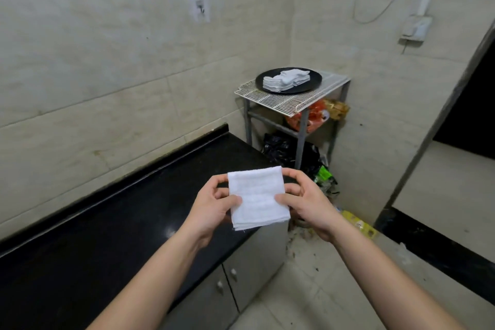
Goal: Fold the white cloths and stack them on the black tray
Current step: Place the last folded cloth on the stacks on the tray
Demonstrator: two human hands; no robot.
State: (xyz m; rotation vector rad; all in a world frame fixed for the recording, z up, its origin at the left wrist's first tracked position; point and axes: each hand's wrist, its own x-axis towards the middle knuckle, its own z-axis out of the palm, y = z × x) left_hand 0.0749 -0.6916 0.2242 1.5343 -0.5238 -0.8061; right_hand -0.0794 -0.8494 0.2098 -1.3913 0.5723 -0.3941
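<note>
Over counter, hands pinch cloth, seemingly lengthwise away.

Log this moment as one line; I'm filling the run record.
folded cloth: held, not yet stacked | left hand: pinches it | right hand: pinches it | black tray: on wire rack, cloth stack on it

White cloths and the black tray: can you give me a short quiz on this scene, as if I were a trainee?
1. True or false: the left hand and the right hand both pinch the folded cloth.
2. The black tray sits on: A a sink, B a wire rack, C a chair.
3. Fill in: the pile on the tray is made of white ____.
Key: 1 true; 2 B; 3 cloths.
</note>
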